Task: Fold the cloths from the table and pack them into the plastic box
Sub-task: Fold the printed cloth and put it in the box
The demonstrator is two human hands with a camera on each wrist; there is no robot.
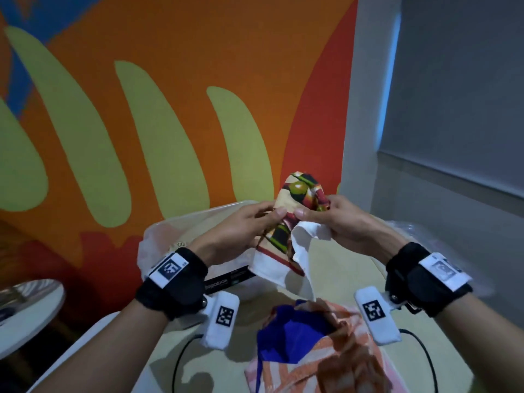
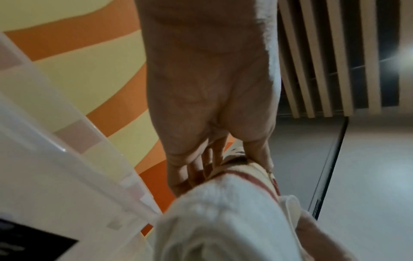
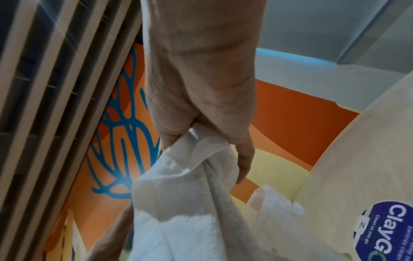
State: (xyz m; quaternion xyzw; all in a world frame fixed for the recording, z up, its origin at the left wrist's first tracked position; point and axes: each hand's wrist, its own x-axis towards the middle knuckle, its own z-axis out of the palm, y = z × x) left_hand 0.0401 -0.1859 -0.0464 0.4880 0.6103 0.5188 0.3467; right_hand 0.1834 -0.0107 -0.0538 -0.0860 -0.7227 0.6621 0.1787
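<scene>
I hold a patterned cloth (image 1: 295, 219) with a white underside and a red stripe in the air above the table, bunched between both hands. My left hand (image 1: 249, 222) pinches its left side, thumb on top; in the left wrist view the fingers (image 2: 201, 169) curl round the cloth (image 2: 223, 211). My right hand (image 1: 329, 217) grips the right side and a white corner; the right wrist view shows the cloth (image 3: 190, 203) hanging from that grip. The translucent plastic box (image 1: 170, 231) stands behind and below my left hand. A second cloth (image 1: 312, 344), blue and orange-striped, lies crumpled on the table.
The beige table (image 1: 340, 276) reaches to the painted orange wall. Crinkled clear plastic (image 1: 419, 234) lies at the far right of the table. A round white table (image 1: 25, 310) stands at the left. Black cables (image 1: 181, 355) trail from my wrist cameras.
</scene>
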